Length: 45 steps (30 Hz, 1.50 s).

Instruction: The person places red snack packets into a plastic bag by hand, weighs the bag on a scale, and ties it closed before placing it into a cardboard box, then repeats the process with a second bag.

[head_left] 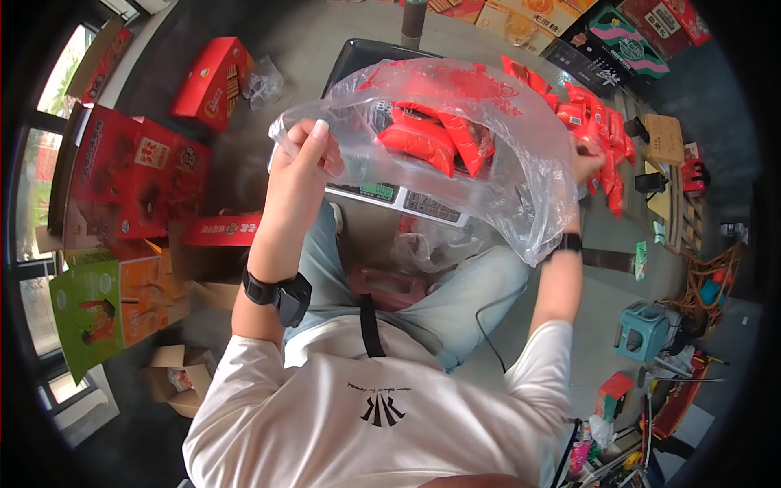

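Observation:
My left hand (309, 150) pinches the rim of a clear plastic bag (521, 154) with red print, holding its mouth up on the left. Inside the bag several red snack packets (419, 140) lie together, seen through the mouth. Beneath the bag stands a digital scale (392, 193) with a lit green display and a keypad. My right hand (582, 163) is just past the bag's right side, its fingers blurred among a pile of loose red packets (612, 150). I cannot tell whether it grips any of them. Part of that wrist overlaps the bag's edge.
Red gift boxes (122, 175) are stacked on the left, with another red box (213, 84) farther back. A crumpled plastic bag (435, 244) lies below the scale. Cartons (537, 20) line the back right. A teal stool (641, 331) stands at the right near piled tools.

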Each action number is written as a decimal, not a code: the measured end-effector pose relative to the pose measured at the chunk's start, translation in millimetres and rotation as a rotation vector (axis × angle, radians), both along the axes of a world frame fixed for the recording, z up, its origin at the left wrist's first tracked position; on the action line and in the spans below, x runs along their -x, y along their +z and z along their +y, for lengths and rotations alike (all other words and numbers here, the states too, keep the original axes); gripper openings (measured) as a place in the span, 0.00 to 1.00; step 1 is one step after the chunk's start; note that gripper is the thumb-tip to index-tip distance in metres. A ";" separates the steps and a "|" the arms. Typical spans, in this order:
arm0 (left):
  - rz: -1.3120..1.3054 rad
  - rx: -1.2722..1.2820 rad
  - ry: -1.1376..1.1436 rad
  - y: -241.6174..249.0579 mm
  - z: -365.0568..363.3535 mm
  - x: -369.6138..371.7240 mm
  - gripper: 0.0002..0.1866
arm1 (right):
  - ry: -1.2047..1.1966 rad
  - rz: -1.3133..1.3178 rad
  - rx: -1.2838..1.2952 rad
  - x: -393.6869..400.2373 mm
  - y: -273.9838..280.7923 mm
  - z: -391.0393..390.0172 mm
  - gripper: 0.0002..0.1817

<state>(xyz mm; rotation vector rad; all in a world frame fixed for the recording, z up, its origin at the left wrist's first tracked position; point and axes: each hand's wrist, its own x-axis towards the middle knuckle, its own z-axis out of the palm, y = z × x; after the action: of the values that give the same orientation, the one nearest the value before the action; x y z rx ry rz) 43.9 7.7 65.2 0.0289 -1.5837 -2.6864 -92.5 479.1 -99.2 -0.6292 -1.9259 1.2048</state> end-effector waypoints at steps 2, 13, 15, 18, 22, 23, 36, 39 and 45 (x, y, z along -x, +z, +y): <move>0.003 -0.039 0.001 -2.0 1.1 -0.6 0.10 | 0.036 0.326 0.005 -64.6 102.6 -61.1 0.39; 0.033 -0.007 -0.047 -7.5 -3.3 -14.4 0.10 | 0.946 -0.467 -1.020 -159.5 204.9 -251.5 0.39; 0.046 -0.040 -0.087 -4.4 -5.5 -18.2 0.12 | 0.887 -0.529 -1.124 -129.9 192.0 -262.1 0.40; 0.023 -0.028 -0.053 3.9 -7.6 -24.8 0.12 | 0.767 -0.305 -1.151 -94.1 176.8 -282.3 0.41; 0.068 -0.044 -0.042 7.2 -18.5 -23.3 0.11 | 0.711 -0.273 -1.114 -88.4 167.0 -287.0 0.36; 0.071 -0.046 -0.037 6.6 -20.9 -23.4 0.11 | 0.720 -0.269 -1.122 -92.8 166.7 -285.6 0.36; 0.166 0.062 0.089 27.5 -20.6 -6.5 0.17 | 0.384 0.288 -0.978 -209.3 153.6 -208.1 0.22; 0.209 0.186 0.100 30.8 -16.2 -0.9 0.19 | -0.144 0.233 -1.135 -209.5 156.5 -194.6 0.31; 0.294 0.056 -0.049 30.5 -12.2 30.7 0.16 | 0.537 -0.425 0.346 -132.8 123.8 -158.0 0.41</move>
<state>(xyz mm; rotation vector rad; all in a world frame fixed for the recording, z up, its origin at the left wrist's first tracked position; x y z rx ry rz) 13.2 -4.6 95.8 -0.3915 -1.5832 -2.5323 40.3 321.1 24.5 -0.5951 -2.3528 1.8908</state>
